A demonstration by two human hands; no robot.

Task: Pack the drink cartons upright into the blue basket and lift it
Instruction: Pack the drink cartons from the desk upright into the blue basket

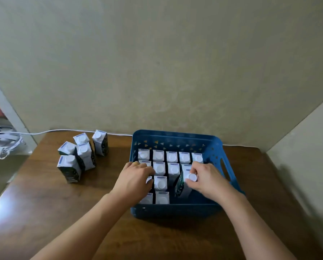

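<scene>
Two bare forearms reach across a brown wooden table [50, 209] into the blue basket [175, 210], where drink cartons are being stood upright in rows. The right hand [206, 180] pinches the white cap of a tilted carton [182, 185], its fingers curled round the top, apparently easing it down into the open gap on the basket's right side. The left hand [135, 178], with a ring on one finger, rests over the packed cartons [161, 182] in the left columns, fingers bent down on their tops, seemingly to steady them while the newcomer goes in; whether it actually grips one cannot be told. Beyond the hands, the back row stands complete against the far wall of the basket. Farther left on the table, five loose cartons [82, 156] wait upright in a cluster. A white cable [63, 130] runs along the wall behind them.
</scene>
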